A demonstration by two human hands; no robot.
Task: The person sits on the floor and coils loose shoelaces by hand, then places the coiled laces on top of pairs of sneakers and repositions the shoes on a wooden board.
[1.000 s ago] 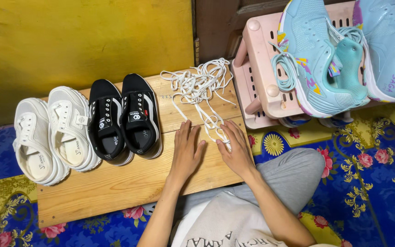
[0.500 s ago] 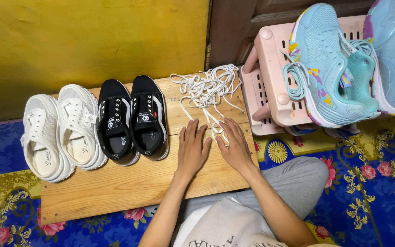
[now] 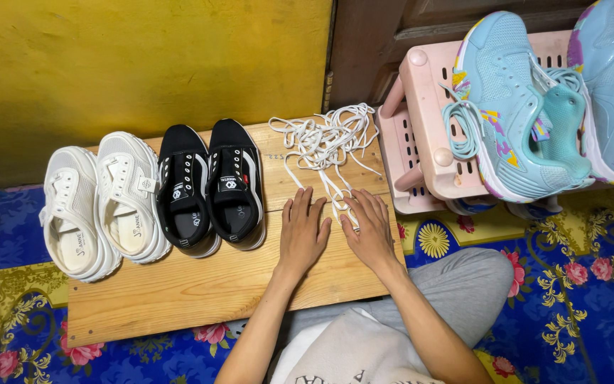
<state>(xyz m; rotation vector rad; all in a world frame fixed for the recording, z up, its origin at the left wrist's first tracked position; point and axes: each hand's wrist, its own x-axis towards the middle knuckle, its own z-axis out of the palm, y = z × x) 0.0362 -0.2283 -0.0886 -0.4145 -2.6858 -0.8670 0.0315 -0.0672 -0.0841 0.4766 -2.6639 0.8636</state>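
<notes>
My left hand [image 3: 301,231] lies flat, fingers spread, on the wooden board [image 3: 179,291], holding nothing. My right hand [image 3: 371,229] rests flat beside it, its fingers lying over the near end of a tangle of white shoelaces [image 3: 325,139]. To the left of my left hand stands a pair of black sneakers [image 3: 211,186] without laces. Further left is a pair of white sneakers [image 3: 101,203].
A pink plastic shoe rack [image 3: 421,121] stands at the right and carries light blue sneakers [image 3: 520,107]. A yellow wall [image 3: 143,64] is behind the board, a dark wooden door [image 3: 371,43] beside it. A blue flowered mat [image 3: 577,284] covers the floor. My grey-trousered knee [image 3: 463,284] is at the board's right end.
My hands stay flat on the board near the laces. The view has shifted slightly, with everything sliding a little to the right in the frame.
</notes>
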